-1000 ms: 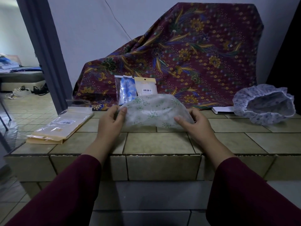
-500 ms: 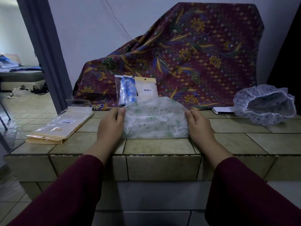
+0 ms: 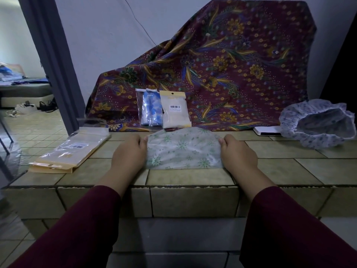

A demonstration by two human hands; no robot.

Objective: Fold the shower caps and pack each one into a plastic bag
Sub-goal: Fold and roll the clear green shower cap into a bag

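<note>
The green cap (image 3: 183, 148) lies half-folded on the bench (image 3: 289, 171), between both hands. The left hand (image 3: 129, 154) and right hand (image 3: 238, 154) pinch its ends. Pull taut, press the crease flat, then fold again.

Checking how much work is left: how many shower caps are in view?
3. A green-print cap lies flat on the counter between both hands, a blue one is bagged upright against the patterned cloth, and a purple-print one sits open at the right. The opaque bags may hide others.
</note>
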